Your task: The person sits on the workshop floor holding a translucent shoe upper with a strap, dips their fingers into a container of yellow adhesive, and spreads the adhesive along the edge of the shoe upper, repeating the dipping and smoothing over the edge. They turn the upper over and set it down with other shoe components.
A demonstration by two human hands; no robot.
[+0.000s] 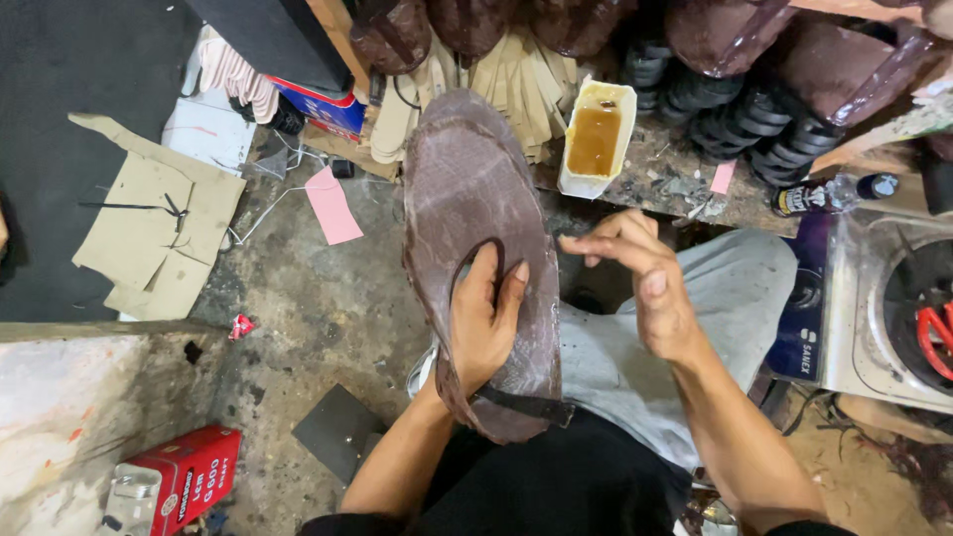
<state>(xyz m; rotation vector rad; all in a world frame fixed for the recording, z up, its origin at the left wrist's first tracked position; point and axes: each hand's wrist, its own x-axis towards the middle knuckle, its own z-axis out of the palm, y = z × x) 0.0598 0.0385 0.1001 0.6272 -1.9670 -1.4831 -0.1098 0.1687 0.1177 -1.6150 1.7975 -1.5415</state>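
Forearms: both bare, rising from the lower edge over black cloth and a grey trouser leg [735, 288].
Left hand [483, 323]: its grip is closed on the sole, palm flat to the underside, thumb and fingertips curled over a curved slit.
Right hand [645, 278]: fingers spread loose and empty, held just beside the sole's right edge, not touching.
Sole [467, 189]: long oval sheet, dull purplish-brown, matt and scuffed with pale streaks; it stands tilted above the lap, toe end away from the person; a dark strap [521, 404] crosses its near end.
Glue tub [596, 139]: white rectangular container of amber liquid, on the spattered surface beyond.
Floor [318, 298]: rough stained concrete, with cardboard offcuts [149, 228] and a pink paper slip [333, 206].
Tin [184, 476]: red, boxy, lower left.
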